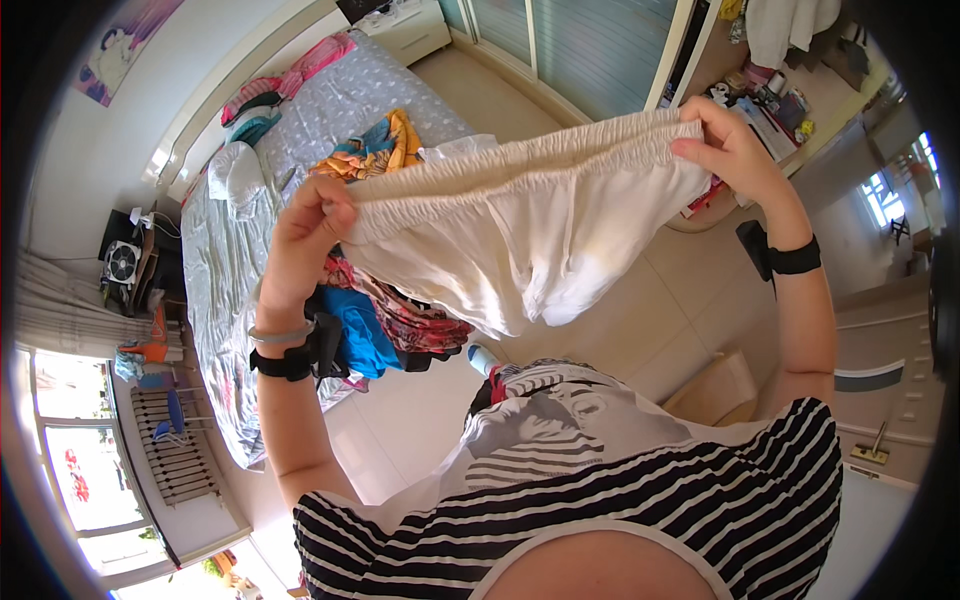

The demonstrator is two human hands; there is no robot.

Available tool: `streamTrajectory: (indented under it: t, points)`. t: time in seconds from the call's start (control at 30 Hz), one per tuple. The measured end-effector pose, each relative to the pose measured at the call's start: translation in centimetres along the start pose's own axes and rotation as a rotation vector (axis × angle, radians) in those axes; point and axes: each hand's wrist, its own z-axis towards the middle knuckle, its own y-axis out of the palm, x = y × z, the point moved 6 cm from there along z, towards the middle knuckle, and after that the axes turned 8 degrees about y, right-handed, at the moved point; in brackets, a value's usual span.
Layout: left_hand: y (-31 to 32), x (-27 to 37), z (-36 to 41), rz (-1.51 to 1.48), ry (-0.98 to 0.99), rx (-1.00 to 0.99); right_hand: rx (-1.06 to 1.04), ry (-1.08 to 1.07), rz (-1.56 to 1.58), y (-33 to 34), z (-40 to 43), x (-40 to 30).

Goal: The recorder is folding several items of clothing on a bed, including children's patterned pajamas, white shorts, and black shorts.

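A cream garment with an elastic waistband, probably trousers or shorts (517, 217), is stretched out in front of me at chest height. My left hand (307, 232) pinches one end of the gathered waistband. The other end is gripped by my right hand (724, 150), its thumb on the near side. The fabric hangs in folds below the band, lower in the middle. Behind the garment, patterned red clothing (420, 322) and a bright blue cloth (364, 330) lie at the bed's edge, partly covered by it and by my left wrist.
A bed (367, 79) with grey dotted bedding stands ahead to the left. An orange and teal cloth (386, 142) and a white bundle (236, 176) rest on it. Frosted sliding doors (600, 52) and cluttered shelving (780, 112) are beyond. A cardboard piece (712, 390) sits on the tiled floor.
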Motion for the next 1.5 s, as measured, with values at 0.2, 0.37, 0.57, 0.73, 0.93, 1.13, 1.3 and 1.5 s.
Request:
streamTrajectory:
  t: [0.2, 0.37, 0.57, 0.73, 0.93, 1.13, 1.3, 1.5]
  points:
    - [-0.4, 1.2, 2.5, 0.032, -0.127, 0.261, 0.110, -0.066, 0.096, -0.1, 1.5, -3.9]
    - [2.5, -4.7, 2.1, -0.451, -0.271, 0.133, 0.103, 0.344, 0.513, 3.3, 4.0, -0.8]
    - [4.4, -9.5, -0.5, -0.724, -0.604, -0.014, -0.172, 0.493, 0.735, 5.0, 2.6, 3.9]
    - [4.5, -17.8, 1.5, -1.078, -0.777, 0.247, -0.078, 0.716, 1.141, 6.8, 6.9, 10.0]
    - [8.7, -15.0, 1.9, -1.010, -0.809, 0.313, 0.027, 0.704, 1.261, 11.2, 6.2, 7.8]
    - [12.7, -9.4, 3.3, -0.797, -0.495, 0.187, 0.171, 0.229, 0.990, 16.8, 5.5, 0.9]
    - [14.8, -6.8, 4.2, -0.628, -0.320, 0.205, 0.505, -0.244, 0.317, 20.8, 3.2, -4.3]
    - [12.5, -4.8, 5.4, -0.743, -0.309, 0.363, 0.378, -0.492, 0.225, 21.6, -0.1, -8.4]
